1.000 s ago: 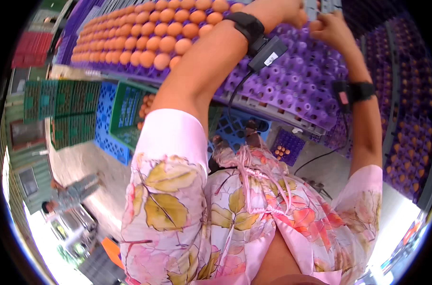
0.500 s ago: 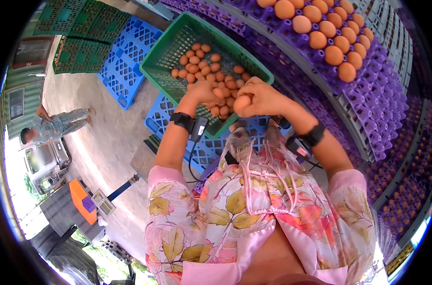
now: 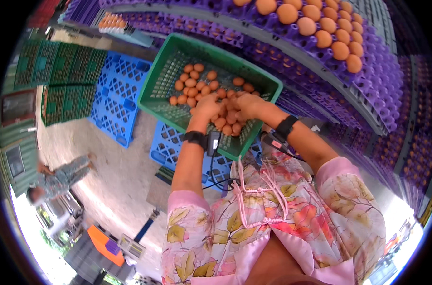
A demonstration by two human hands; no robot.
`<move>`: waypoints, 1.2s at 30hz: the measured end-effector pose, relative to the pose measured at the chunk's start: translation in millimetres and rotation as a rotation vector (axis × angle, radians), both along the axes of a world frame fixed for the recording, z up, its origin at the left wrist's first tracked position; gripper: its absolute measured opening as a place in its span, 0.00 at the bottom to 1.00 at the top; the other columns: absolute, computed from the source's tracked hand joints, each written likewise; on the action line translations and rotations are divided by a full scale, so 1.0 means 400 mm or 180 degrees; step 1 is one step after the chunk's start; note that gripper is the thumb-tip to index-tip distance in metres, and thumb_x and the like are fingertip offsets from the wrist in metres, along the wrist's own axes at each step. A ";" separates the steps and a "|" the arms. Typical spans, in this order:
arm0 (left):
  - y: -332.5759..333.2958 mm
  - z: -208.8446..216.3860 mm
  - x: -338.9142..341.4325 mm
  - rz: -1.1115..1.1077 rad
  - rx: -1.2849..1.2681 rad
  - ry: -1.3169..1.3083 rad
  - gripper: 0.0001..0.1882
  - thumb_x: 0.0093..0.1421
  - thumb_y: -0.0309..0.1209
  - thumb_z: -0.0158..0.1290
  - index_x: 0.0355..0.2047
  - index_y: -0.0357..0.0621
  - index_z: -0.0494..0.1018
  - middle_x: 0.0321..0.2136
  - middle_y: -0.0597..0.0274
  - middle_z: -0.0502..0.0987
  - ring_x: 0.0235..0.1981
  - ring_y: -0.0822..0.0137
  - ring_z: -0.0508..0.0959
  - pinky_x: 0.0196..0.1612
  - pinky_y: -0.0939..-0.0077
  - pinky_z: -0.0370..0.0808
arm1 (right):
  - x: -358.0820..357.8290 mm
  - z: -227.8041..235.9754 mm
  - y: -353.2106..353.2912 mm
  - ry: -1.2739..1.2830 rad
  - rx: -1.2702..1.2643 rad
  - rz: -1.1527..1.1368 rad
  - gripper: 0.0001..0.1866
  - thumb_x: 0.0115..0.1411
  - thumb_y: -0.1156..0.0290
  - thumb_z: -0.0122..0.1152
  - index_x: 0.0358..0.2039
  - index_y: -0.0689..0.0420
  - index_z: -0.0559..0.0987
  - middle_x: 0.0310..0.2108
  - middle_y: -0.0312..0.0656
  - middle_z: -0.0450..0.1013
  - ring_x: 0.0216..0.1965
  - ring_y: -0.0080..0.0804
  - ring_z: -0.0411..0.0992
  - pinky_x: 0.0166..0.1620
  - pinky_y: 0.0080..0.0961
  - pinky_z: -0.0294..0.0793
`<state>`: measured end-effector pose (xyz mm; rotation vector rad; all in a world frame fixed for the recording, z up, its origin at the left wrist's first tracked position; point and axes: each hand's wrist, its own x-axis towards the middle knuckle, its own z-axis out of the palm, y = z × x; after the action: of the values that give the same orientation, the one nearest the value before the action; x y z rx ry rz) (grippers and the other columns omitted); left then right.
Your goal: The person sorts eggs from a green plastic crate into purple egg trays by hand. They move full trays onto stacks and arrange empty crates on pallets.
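Observation:
Both of my hands are down inside a green plastic crate with mesh walls, among a heap of loose brown eggs. My left hand has its fingers curled in, closed on an egg near the heap's middle; the fingertips are partly hidden. Just right of it, my right hand reaches in with thumb and fingers closed round an egg, somewhat blurred. Each wrist wears a black strap with a small box and cable. Under the crate lies a blue plastic pallet.
Tall stacks of purple egg trays stand close on the right, brown eggs on top. Another blue pallet and stacked green crates are at the left. A person stands farther off, near a scale with a blue post.
My right hand, which held an egg above the crate's near edge, has moved down and left into the heap. My left hand stays among the eggs. The whole view has shifted.

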<state>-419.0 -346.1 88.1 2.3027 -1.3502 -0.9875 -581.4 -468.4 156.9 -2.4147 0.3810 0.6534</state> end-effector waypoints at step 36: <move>-0.621 0.782 -0.168 -0.2628 -0.0785 -0.2472 0.14 0.53 0.29 0.56 0.42 0.45 0.72 0.40 0.47 0.75 0.42 0.49 0.77 0.39 0.54 0.75 | -0.352 0.572 -0.340 -0.1378 -0.2547 -0.1673 0.17 0.44 0.73 0.70 0.35 0.61 0.74 0.35 0.49 0.73 0.40 0.51 0.72 0.43 0.42 0.74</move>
<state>-486.2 -594.6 400.9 1.9847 -2.6631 0.0125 -722.1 -604.5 385.9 -2.8736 1.2042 -0.3302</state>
